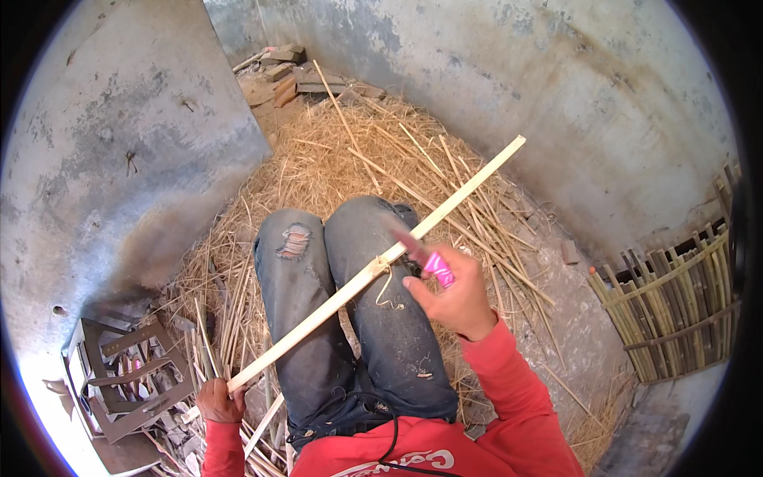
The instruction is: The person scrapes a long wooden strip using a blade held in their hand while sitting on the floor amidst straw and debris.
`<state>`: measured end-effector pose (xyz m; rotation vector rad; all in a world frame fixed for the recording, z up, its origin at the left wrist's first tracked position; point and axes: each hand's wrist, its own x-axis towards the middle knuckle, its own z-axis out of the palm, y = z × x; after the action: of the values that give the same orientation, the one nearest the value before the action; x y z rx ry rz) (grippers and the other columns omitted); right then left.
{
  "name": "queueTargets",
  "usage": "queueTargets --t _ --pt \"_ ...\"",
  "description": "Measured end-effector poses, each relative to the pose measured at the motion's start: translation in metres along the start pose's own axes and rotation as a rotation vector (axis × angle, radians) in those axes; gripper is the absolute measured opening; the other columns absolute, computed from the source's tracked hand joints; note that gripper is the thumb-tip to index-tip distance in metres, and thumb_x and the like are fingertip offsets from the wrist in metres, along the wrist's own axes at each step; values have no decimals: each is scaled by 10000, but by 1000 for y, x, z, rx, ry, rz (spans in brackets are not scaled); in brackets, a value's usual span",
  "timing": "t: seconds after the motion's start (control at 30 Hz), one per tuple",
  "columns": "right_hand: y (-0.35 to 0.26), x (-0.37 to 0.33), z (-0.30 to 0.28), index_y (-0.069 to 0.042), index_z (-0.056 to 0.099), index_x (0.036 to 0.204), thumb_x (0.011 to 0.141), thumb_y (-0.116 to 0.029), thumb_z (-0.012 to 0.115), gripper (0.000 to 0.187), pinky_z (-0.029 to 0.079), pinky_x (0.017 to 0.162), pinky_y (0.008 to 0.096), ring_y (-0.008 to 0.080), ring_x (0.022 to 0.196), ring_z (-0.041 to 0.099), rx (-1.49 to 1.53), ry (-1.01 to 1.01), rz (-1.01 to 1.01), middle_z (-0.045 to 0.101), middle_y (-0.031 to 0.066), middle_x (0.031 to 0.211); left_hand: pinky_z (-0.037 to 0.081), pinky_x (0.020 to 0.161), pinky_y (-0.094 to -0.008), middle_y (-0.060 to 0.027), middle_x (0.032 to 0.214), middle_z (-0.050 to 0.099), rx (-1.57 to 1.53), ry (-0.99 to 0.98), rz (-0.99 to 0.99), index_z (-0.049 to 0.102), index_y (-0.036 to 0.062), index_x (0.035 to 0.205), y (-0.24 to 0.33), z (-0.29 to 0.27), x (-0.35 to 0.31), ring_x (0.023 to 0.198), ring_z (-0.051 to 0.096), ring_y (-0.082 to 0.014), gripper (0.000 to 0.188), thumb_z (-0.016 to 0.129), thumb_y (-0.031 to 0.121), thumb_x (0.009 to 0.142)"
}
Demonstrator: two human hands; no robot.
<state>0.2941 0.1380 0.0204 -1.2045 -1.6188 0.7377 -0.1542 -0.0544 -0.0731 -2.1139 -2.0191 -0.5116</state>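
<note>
A long pale bamboo strip (324,311) lies slantwise across my thighs, rising from lower left to upper right. My left hand (221,400) is closed around its lower end. In my right hand (461,296) is a knife (439,269) with a pink-and-white handle. Its dark blade, smeared by motion, is at the strip just above my knee; whether it touches cannot be made out. A thin curled shaving (387,290) hangs from a rough, node-like spot on the strip beside the blade.
Straw-like shavings (294,171) and loose bamboo strips (485,230) cover the floor ahead. A broken dark frame (143,381) stands at lower left. A woven bamboo panel (675,306) leans against the wall at right. Bricks (284,70) are piled at the back. Walls curve close around.
</note>
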Motion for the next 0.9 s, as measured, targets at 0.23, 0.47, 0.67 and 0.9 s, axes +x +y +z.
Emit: queueTargets --t 0.23,0.47,0.67,0.9 --pt "6 8 22 -79 772 994 779 -91 815 220 565 636 360 254 754 710 -295 31 -291 679 73 945 375 540 -493 -166 653 462 41 -5 -19 464 61 706 5 -1 4 588 507 -394 507 661 476 923" --pt "-2 9 28 -51 754 946 755 20 721 206 561 635 367 287 728 707 -190 94 -304 703 100 964 385 491 -495 -162 594 491 14 8 -56 490 67 690 8 8 6 505 517 -386 338 673 199 941" --pt "0 17 21 5 746 917 746 77 673 200 531 639 335 286 715 705 9 47 -189 709 143 831 418 473 -505 -171 564 544 -40 -72 -92 505 80 688 19 8 1 472 550 -389 331 661 177 962" --pt "7 14 19 9 762 871 884 -71 795 87 540 696 309 125 751 675 642 -313 133 758 64 859 425 485 -506 -174 570 560 -98 -149 -133 540 94 697 40 3 9 504 577 -393 293 693 208 919"
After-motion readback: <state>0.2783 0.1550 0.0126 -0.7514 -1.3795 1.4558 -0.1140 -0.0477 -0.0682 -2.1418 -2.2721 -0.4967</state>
